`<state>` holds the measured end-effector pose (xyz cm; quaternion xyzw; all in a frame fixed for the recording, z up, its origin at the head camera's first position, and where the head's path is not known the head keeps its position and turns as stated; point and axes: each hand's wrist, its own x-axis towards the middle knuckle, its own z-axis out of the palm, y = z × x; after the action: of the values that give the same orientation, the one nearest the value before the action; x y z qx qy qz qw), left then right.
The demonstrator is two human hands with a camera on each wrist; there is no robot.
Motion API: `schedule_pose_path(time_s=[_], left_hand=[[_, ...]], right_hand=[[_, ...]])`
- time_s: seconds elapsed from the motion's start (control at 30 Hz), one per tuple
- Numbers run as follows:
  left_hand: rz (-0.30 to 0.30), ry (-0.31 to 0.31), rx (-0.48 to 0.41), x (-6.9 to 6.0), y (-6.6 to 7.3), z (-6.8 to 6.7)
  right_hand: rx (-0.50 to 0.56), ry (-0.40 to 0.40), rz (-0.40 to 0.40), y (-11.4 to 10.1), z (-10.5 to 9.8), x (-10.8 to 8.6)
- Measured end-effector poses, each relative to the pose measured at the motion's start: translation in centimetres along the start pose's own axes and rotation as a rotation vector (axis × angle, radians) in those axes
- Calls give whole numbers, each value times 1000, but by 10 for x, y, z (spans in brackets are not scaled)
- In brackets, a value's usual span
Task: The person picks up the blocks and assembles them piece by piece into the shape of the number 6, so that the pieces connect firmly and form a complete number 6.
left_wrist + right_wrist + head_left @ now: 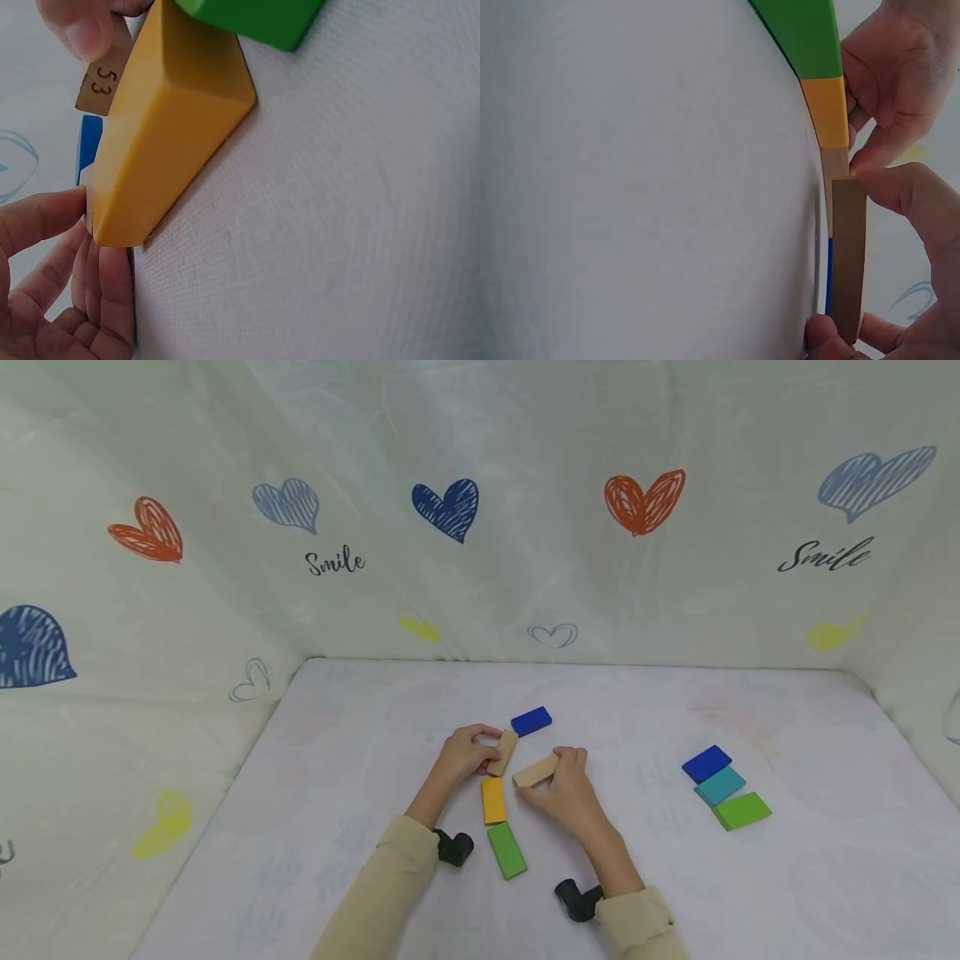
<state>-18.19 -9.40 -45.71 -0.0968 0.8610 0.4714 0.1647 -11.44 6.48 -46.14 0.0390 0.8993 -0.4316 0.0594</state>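
In the head view a plain wooden block (504, 753) lies between the yellow block (492, 801) and a blue block (532, 721); my left hand (462, 755) grips it with fingers and thumb. My right hand (568, 793) pinches a second wooden block (537, 771) at its two ends, just to the right of the first. Below the yellow block lies a green block (507, 850). The right wrist view shows the second wooden block (849, 259) held between thumb and fingers. In the left wrist view, a wooden block (100, 82) shows the number 53.
To the right on the white table (600, 710) lie a dark blue block (707, 763), a teal block (720, 786) and a light green block (742, 811), close together. Behind the table hangs a white sheet (525, 427) printed with hearts.
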Motion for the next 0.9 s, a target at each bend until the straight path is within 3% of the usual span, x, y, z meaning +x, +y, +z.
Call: schedule_pose_path(time_s=[0.3, 0.6, 0.9], left_hand=[[-5, -4, 8, 0, 1, -1], [6, 1, 16, 0, 0, 0], [6, 2, 13, 0, -1, 0]], right_hand=[[13, -36, 44, 4, -2, 7], [47, -27, -5, 9, -11, 10], [41, -23, 14, 8, -8, 11]])
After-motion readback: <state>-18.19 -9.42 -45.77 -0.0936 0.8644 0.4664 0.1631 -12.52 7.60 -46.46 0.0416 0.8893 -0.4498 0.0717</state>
